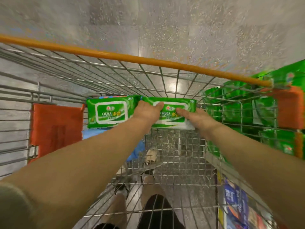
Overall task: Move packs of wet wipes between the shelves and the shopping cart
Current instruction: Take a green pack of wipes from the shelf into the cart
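carefully now, both hands, my left hand [146, 111] and right hand [198, 118], clasp one wet wipes pack [171, 119] low in the shopping cart [165, 75]; i keep it level beside its twin pack [109, 113].

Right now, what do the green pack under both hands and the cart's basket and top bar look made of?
The green wet wipes pack looks like soft glossy plastic film, with sheen and printed label. The cart basket looks like bare metal wire, a thin shiny grey grid. The orange bar seems plastic-coated or painted; blur leaves it open.
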Action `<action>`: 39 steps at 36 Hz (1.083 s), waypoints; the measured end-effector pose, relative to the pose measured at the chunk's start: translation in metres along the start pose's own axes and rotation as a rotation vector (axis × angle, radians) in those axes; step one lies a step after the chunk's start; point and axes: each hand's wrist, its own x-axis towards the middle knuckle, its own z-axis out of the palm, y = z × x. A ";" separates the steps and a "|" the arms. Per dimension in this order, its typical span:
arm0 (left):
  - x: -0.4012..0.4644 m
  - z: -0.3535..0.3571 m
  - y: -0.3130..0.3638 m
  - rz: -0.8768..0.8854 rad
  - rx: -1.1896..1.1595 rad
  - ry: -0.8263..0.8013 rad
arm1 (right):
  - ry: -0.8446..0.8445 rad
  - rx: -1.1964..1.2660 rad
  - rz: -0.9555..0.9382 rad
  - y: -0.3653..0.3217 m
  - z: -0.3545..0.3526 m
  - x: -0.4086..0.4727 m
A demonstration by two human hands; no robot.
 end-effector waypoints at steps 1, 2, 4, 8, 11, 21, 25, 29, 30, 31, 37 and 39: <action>-0.003 -0.001 0.002 0.000 0.024 -0.006 | 0.015 -0.029 -0.001 -0.004 -0.001 -0.005; -0.005 -0.001 0.004 -0.011 0.068 -0.019 | 0.036 -0.056 0.012 -0.006 -0.003 -0.007; -0.011 -0.002 0.007 -0.035 0.153 -0.008 | 0.074 -0.135 0.008 -0.010 -0.007 -0.009; -0.030 -0.011 0.011 -0.019 0.145 0.015 | 0.107 -0.327 -0.009 -0.023 -0.012 -0.023; -0.047 -0.024 0.019 0.068 0.194 0.012 | 0.171 -0.539 -0.053 -0.033 -0.015 -0.037; -0.109 -0.081 0.047 0.308 0.389 -0.005 | 0.204 -0.822 -0.191 -0.053 -0.021 -0.110; -0.136 -0.104 0.052 0.377 0.451 -0.023 | 0.221 -0.905 -0.235 -0.061 -0.021 -0.156; -0.168 -0.127 0.055 0.476 0.476 -0.032 | 0.268 -0.976 -0.253 -0.069 -0.016 -0.201; -0.177 -0.133 0.056 0.504 0.486 -0.032 | 0.274 -0.993 -0.261 -0.070 -0.014 -0.213; -0.186 -0.139 0.057 0.528 0.496 -0.037 | 0.284 -1.009 -0.265 -0.071 -0.012 -0.226; -0.245 -0.179 0.060 0.688 0.555 -0.030 | 0.456 -1.003 -0.361 -0.074 0.007 -0.315; -0.264 -0.191 0.061 0.748 0.585 -0.019 | 0.530 -0.961 -0.409 -0.072 0.014 -0.344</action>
